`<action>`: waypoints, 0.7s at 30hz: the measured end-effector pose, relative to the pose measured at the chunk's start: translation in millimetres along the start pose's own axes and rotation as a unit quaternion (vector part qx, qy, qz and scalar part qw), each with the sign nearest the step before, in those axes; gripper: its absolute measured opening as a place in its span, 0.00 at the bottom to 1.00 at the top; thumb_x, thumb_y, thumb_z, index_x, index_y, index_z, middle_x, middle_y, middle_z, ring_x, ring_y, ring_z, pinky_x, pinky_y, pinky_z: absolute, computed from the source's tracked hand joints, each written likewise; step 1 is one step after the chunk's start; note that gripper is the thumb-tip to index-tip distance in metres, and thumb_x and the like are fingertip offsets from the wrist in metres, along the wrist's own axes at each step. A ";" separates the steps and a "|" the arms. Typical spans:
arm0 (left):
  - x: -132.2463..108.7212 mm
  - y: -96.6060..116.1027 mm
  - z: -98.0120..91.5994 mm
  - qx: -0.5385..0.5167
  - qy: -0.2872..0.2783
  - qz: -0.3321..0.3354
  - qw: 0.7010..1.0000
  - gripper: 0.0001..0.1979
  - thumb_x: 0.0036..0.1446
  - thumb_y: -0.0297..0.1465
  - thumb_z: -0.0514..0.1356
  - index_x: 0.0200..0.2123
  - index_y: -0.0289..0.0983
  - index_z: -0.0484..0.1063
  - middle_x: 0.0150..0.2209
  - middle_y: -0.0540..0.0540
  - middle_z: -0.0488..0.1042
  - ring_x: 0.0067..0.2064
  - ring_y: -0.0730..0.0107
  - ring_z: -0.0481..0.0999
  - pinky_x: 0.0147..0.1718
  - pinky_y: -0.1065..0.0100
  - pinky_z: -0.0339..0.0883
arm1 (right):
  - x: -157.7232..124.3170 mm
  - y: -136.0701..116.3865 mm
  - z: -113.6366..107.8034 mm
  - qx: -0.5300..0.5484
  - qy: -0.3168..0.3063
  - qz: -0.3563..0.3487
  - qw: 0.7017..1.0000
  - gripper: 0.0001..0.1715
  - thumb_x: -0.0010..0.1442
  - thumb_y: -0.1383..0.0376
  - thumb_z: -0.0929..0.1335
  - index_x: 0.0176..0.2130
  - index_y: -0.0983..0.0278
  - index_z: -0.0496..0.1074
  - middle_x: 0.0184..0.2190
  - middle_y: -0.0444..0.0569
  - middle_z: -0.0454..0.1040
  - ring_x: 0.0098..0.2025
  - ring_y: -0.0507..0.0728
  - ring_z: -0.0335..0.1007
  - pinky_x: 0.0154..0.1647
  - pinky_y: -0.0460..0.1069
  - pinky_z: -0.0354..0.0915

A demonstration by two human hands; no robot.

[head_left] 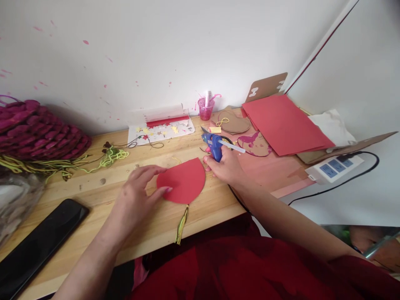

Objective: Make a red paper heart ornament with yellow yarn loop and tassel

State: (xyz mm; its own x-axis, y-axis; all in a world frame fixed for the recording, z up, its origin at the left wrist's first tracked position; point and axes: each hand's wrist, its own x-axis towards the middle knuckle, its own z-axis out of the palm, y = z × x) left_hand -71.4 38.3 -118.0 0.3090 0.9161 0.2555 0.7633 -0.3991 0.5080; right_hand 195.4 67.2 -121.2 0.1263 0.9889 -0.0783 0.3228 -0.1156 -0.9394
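Observation:
A red paper piece (183,183) with a rounded outline and a straighter far edge lies on the wooden table. My left hand (140,187) grips its left side, the thumb on top and the fingertips at the far edge. From its near edge hangs a yellow-green and dark tassel (182,225), which reaches toward the table's front. My right hand (226,164) is closed around a blue hot glue gun (213,146) just beyond the paper's right end. A whitish glue stick (233,146) sticks out of the gun's back, and its nozzle points away to the upper left.
Red sheets (287,125) lie at the right, near a white power strip (337,167). A pink-stained cup (206,109) stands by the wall. Small stars lie on white paper (137,132). Left are yellow-green cord (114,156), a phone (43,246) and a magenta scaled object (40,133).

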 end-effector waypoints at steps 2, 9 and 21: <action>-17.0 -7.1 -1.2 0.007 0.004 0.008 1.000 0.24 0.60 0.43 0.66 0.57 0.43 0.72 0.57 0.42 0.75 0.60 0.52 0.73 0.62 0.51 0.65 | 2.9 5.6 0.0 -0.021 0.007 -0.028 0.999 0.17 0.59 0.64 0.71 0.49 0.61 0.70 0.39 0.49 0.80 0.31 0.55 0.80 0.28 0.48 0.75; -30.8 -10.7 8.2 0.027 0.009 0.023 0.999 0.29 0.62 0.44 0.65 0.63 0.43 0.67 0.60 0.42 0.72 0.62 0.53 0.70 0.63 0.48 0.66 | 9.9 9.9 6.1 -0.074 -0.005 -0.087 0.993 0.14 0.58 0.63 0.71 0.45 0.59 0.71 0.38 0.47 0.80 0.36 0.58 0.79 0.40 0.56 0.75; -31.5 -12.9 11.0 0.020 0.015 0.046 0.999 0.20 0.62 0.42 0.65 0.57 0.45 0.76 0.60 0.42 0.72 0.61 0.53 0.70 0.61 0.47 0.68 | 10.0 -3.7 6.1 -0.050 -0.008 -0.042 0.998 0.15 0.54 0.64 0.73 0.43 0.61 0.71 0.39 0.48 0.80 0.39 0.58 0.78 0.46 0.57 0.73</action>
State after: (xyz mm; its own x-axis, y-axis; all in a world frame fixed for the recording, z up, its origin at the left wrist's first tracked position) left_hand -84.7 15.1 -141.7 0.3616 0.8737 0.3252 0.7550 -0.4791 0.4477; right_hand 189.7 78.1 -120.6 0.0804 0.9967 -0.0075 0.4238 -0.0410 -0.9048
